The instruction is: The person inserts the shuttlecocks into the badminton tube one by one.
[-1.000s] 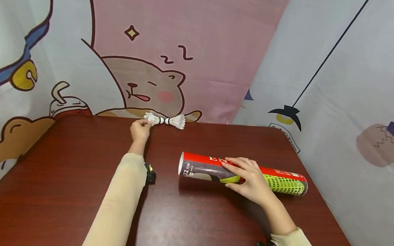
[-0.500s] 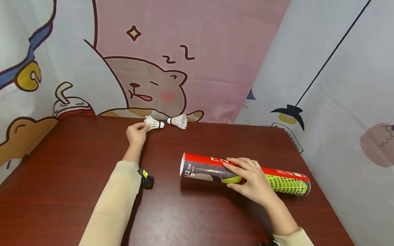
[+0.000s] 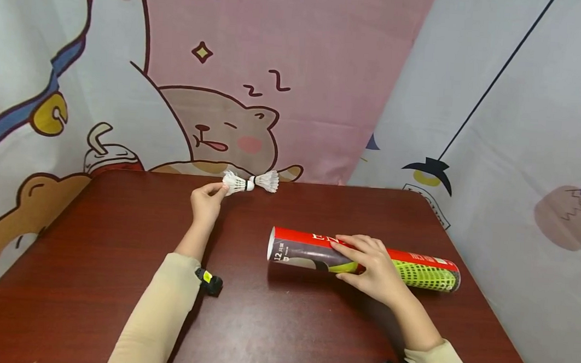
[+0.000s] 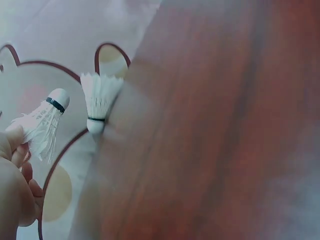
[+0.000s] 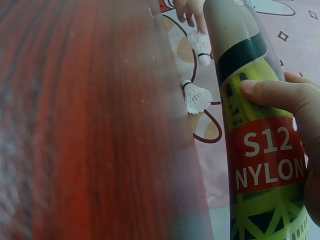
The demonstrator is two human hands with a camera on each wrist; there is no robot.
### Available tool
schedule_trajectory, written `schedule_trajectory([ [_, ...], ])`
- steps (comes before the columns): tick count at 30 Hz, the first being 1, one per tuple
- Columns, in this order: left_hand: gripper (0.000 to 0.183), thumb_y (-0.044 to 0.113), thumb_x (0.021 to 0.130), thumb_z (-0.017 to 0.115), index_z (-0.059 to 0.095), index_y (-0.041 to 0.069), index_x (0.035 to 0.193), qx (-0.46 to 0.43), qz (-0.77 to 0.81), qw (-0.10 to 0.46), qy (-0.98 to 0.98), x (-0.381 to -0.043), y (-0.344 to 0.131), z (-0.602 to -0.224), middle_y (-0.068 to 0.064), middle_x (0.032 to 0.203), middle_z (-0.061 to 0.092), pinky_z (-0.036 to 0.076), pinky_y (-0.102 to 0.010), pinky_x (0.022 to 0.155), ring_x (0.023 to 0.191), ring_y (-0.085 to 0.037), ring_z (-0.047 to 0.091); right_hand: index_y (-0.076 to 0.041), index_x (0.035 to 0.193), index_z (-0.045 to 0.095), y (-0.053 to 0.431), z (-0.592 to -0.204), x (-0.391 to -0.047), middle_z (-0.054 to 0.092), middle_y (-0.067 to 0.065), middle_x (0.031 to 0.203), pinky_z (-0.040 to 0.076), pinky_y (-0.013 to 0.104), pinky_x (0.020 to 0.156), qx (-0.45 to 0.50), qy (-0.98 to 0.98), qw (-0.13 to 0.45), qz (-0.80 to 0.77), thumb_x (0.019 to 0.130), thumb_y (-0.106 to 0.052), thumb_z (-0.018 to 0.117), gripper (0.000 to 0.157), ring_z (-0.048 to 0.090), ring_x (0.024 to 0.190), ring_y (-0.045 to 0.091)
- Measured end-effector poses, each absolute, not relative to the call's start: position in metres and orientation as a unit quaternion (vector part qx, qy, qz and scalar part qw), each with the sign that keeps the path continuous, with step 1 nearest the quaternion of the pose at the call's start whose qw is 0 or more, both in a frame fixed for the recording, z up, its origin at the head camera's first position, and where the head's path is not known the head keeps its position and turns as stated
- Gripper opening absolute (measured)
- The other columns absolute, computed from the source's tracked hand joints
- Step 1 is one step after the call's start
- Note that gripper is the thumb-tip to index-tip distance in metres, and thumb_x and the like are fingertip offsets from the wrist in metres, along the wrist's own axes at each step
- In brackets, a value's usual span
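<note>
At the table's far edge, my left hand (image 3: 205,203) pinches a white feather shuttlecock (image 3: 235,183) by its feather skirt, thumb against fingers, with the cork pointing right. A second shuttlecock (image 3: 268,181) lies just beyond, its cork toward the held one; the two overlap in the head view. The left wrist view shows the held shuttlecock (image 4: 47,120) tilted, cork up, beside the other shuttlecock (image 4: 101,97). My right hand (image 3: 372,268) grips a red, grey and green shuttlecock tube (image 3: 294,250) around its middle, lying sideways with one end facing left. "S12 NYLON" shows on the tube (image 5: 265,165).
The dark red-brown table (image 3: 119,260) ends at the back against a cartoon-printed cloth (image 3: 325,84). More pale cloth (image 3: 518,171) hangs along the right side. A black camera strap sits at each wrist, below the cream sleeves (image 3: 160,306).
My left hand has drawn back a little with the pinched shuttlecock, whose cork first came apart from the other and now overlaps it in view. My right hand and the tube stay put.
</note>
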State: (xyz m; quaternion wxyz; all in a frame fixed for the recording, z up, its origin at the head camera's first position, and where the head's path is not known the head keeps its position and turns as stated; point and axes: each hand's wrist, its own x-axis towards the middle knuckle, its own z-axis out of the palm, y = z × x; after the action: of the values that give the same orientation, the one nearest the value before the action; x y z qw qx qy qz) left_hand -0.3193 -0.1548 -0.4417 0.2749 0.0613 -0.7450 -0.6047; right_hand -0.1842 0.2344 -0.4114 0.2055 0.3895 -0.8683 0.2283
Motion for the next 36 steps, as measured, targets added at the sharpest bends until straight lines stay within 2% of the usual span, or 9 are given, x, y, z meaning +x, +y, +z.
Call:
schedule_trajectory([
  [5, 0.015, 0.005, 0.082, 0.075, 0.073, -0.008, 0.090, 0.048, -0.650, 0.265, -0.711, -0.302, -0.151, -0.438, -0.013, 0.082, 0.070, 0.042, -0.018, 0.059, 0.069, -0.007, 0.055, -0.021, 0.133, 0.059, 0.235, -0.412, -0.185, 0.056, 0.004, 0.132, 0.033, 0.047, 0.093, 0.390, -0.868, 0.203, 0.230, 0.065, -0.021, 0.089, 0.074, 0.046, 0.118, 0.025],
  [16, 0.021, 0.006, 0.084, 0.073, 0.070, -0.010, 0.098, 0.049, -0.692, 0.187, -0.695, -0.254, -0.148, -0.421, 0.000, 0.083, 0.070, 0.043, -0.023, 0.073, 0.088, -0.015, 0.057, -0.020, 0.132, 0.061, 0.235, -0.412, -0.185, 0.057, 0.005, 0.131, 0.032, 0.046, 0.093, 0.392, -0.866, 0.205, 0.233, 0.065, -0.019, 0.088, 0.072, 0.047, 0.117, 0.024],
  [20, 0.020, 0.006, 0.083, 0.074, 0.071, -0.009, 0.096, 0.038, -0.705, 0.180, -0.685, -0.242, -0.149, -0.425, 0.004, 0.078, 0.068, 0.044, -0.023, 0.069, 0.082, -0.012, 0.057, -0.020, 0.132, 0.061, 0.235, -0.413, -0.186, 0.057, 0.006, 0.130, 0.032, 0.046, 0.092, 0.393, -0.865, 0.209, 0.234, 0.063, -0.019, 0.089, 0.074, 0.047, 0.117, 0.025],
  [30, 0.017, 0.004, 0.083, 0.073, 0.070, -0.010, 0.092, 0.001, -0.711, 0.158, -0.686, -0.213, -0.146, -0.425, -0.002, 0.083, 0.071, 0.044, -0.023, 0.071, 0.083, -0.012, 0.058, -0.020, 0.131, 0.061, 0.235, -0.415, -0.186, 0.057, 0.006, 0.131, 0.033, 0.045, 0.091, 0.391, -0.864, 0.212, 0.235, 0.062, -0.018, 0.090, 0.075, 0.047, 0.117, 0.025],
  [36, 0.017, 0.002, 0.082, 0.074, 0.070, -0.011, 0.092, -0.009, -0.709, 0.147, -0.690, -0.199, -0.140, -0.423, -0.002, 0.082, 0.070, 0.046, -0.022, 0.071, 0.083, -0.012, 0.058, -0.021, 0.132, 0.061, 0.235, -0.413, -0.185, 0.056, 0.005, 0.132, 0.032, 0.045, 0.092, 0.386, -0.867, 0.207, 0.237, 0.064, -0.018, 0.089, 0.074, 0.046, 0.118, 0.024],
])
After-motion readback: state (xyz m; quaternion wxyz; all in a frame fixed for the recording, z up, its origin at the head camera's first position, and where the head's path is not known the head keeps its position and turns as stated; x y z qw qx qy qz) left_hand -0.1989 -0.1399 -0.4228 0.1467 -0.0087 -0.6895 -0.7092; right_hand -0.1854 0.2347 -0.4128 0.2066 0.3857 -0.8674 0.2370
